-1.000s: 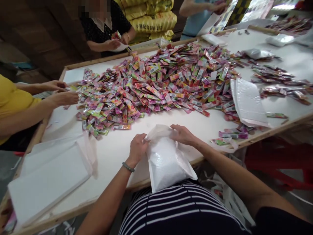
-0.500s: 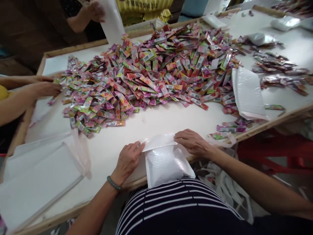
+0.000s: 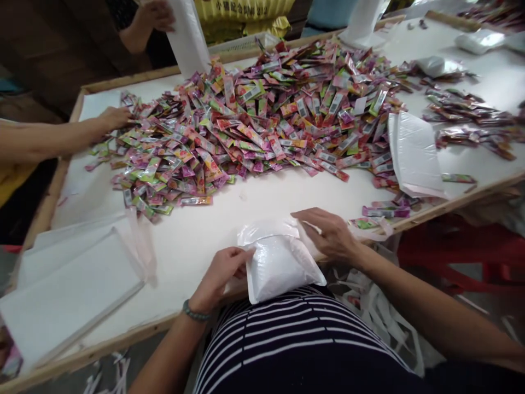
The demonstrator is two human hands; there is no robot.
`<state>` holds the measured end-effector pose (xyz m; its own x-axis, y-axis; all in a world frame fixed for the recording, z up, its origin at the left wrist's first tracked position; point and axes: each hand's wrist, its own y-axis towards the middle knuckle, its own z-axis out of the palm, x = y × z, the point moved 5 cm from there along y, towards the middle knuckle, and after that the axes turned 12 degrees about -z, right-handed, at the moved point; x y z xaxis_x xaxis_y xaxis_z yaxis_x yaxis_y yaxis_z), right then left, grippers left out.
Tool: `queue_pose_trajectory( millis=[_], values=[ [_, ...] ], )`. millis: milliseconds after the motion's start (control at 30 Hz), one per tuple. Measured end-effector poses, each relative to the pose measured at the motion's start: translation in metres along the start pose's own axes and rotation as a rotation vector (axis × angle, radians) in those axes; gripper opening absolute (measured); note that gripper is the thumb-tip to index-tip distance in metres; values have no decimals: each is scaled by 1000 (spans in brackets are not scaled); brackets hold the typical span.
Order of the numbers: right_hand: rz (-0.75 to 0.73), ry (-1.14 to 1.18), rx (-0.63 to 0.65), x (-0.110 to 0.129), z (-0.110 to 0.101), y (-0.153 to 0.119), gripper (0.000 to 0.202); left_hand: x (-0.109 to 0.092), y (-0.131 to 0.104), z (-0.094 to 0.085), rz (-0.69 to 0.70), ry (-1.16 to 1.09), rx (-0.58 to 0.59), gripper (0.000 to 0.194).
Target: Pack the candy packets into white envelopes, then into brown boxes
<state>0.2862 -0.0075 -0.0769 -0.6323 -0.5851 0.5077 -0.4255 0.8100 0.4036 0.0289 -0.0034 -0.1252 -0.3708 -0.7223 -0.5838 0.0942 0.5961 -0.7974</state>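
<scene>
A filled white bubble mailer point(image 3: 279, 265) lies at the table's near edge, against my striped top. Its top flap point(image 3: 268, 230) is folded over toward me. My left hand point(image 3: 227, 268), with a beaded bracelet on the wrist, pinches the mailer's left edge, thumb on top. At the upper right corner of the flap is my right hand point(image 3: 328, 232), fingers stretched out and held together; whether the fingertips touch the flap is hard to tell. Beyond both hands spreads a big heap of small colourful stick packets point(image 3: 254, 120).
Flat white mailers point(image 3: 82, 290) are stacked at the left, and more white mailers point(image 3: 416, 156) lie at the right. A co-worker's hand point(image 3: 117, 117) reaches into the heap; another person's hand point(image 3: 158, 16) holds a white mailer point(image 3: 188, 41). Wooden edging point(image 3: 118, 342) borders the table.
My left hand has moved down from the flap to the mailer's left edge. My right hand has loosened from the flap corner and flattened. The left co-worker's arm has reached further in.
</scene>
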Motion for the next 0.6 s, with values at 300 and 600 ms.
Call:
queue_pose_trajectory(
  millis=[300,600],
  values=[
    [-202,-65,371,42,49,50,30,10,-6,12,-1,-278,45,31],
    [-312,65,529,43,99,73,33,32,0,4,159,-68,-195,20]
  ],
)
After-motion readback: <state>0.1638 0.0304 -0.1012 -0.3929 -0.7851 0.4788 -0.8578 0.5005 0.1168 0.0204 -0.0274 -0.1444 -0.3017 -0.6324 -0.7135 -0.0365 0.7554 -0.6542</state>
